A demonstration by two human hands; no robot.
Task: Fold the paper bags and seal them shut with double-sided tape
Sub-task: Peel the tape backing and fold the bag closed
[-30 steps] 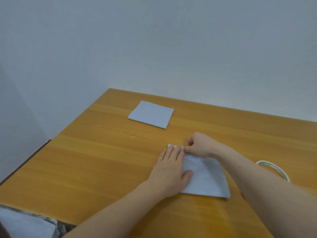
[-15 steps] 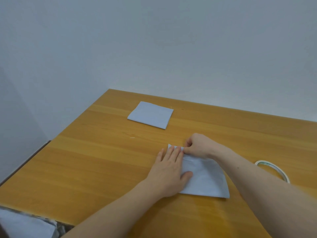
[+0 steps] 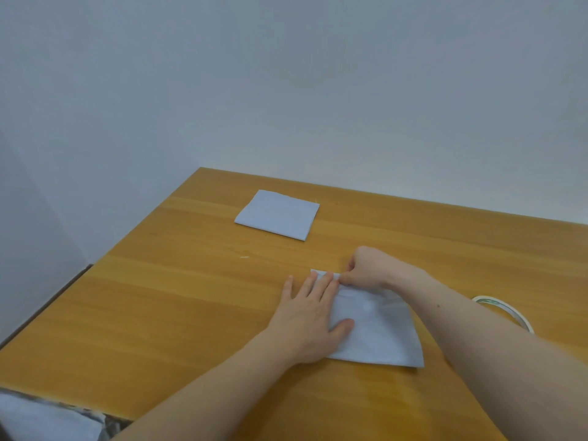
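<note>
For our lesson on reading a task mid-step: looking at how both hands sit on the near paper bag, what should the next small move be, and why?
Probably run the right hand along the far edge of the near paper bag to press it flat. The left hand lies flat, pinning the bag, while the right hand's fingers pinch that edge; the tape roll lies untouched beside it.

Dim, even light (bluish cast), soft focus

The wooden surface (image 3: 178,313) is orange-brown, with grain running across it. Behind it stands a plain pale wall (image 3: 286,90). At the bottom left corner, below the surface edge, lies some pale material (image 3: 41,421) (too blurred to identify).
</note>
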